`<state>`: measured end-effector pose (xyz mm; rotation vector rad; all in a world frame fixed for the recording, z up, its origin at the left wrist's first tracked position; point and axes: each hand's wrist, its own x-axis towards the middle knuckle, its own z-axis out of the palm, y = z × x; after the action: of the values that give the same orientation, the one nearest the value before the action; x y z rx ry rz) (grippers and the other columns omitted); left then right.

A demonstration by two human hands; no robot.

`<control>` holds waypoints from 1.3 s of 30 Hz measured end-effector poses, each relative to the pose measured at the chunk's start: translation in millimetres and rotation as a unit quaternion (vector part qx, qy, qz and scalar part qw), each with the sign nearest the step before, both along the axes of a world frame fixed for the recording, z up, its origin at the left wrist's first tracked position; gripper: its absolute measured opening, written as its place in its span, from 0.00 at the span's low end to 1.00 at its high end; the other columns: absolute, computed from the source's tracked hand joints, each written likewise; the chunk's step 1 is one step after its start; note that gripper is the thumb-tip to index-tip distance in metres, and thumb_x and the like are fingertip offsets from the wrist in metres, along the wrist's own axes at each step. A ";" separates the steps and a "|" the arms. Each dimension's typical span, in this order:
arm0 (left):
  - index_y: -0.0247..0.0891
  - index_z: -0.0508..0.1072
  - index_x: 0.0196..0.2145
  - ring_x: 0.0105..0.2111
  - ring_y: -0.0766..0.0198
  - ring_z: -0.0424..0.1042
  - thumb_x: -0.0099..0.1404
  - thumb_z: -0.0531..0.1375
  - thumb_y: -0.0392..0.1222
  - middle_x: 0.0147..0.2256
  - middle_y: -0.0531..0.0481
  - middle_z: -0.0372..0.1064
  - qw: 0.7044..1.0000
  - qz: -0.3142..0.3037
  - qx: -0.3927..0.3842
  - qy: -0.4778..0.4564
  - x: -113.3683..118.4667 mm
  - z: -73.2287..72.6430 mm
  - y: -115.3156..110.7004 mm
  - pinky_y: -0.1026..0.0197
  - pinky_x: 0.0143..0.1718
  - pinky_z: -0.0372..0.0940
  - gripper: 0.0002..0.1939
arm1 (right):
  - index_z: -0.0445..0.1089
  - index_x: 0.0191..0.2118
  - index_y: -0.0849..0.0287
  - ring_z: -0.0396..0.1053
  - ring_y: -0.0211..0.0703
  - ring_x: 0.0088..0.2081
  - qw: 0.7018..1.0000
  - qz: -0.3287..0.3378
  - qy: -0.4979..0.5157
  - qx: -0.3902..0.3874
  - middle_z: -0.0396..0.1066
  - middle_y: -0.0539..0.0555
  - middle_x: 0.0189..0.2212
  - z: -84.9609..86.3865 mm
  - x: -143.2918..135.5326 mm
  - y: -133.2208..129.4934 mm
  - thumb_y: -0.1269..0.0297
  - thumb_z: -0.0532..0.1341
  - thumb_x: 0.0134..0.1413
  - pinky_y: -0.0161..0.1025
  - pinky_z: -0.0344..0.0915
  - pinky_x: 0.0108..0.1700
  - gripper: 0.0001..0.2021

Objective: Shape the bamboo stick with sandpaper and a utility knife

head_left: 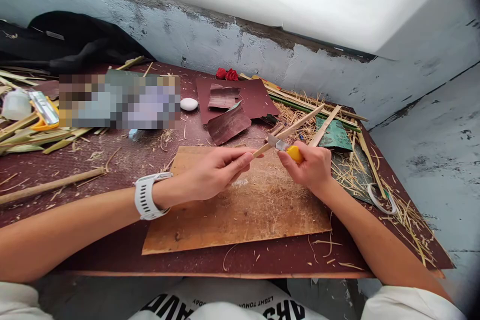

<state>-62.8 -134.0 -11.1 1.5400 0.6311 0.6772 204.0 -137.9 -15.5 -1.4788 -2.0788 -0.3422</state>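
Observation:
My left hand, with a white watch on its wrist, pinches the near end of a thin bamboo strip that slants up and away to the right. In my right hand is a utility knife with a yellow handle; the fingers are wrapped round it. Its blade lies against the strip, a little beyond my left fingertips. Both hands are above a worn wooden board scattered with fine shavings. Part of the knife's handle is hidden in my right palm.
Bamboo strips and shavings are piled at the right, with a tape roll. Dark red sheets and a white oval object sit behind the board. A long stick lies at the left. A peeling wall borders the dark red table.

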 end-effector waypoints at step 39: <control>0.38 0.63 0.29 0.17 0.72 0.53 0.79 0.53 0.47 0.21 0.58 0.56 0.993 0.076 0.058 0.072 0.1 6.5 0.2 0.68 0.16 0.50 0.19 | 0.50 0.18 0.53 0.46 0.37 0.18 0.977 -0.160 0.143 -0.008 0.49 0.46 0.14 15.2 58.7 35.6 0.34 0.53 0.66 0.42 0.41 0.25 0.33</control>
<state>-62.7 -133.7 -4.6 1.6709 0.8362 0.7335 262.7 -102.2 -0.3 -1.7625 -1.6248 -0.2181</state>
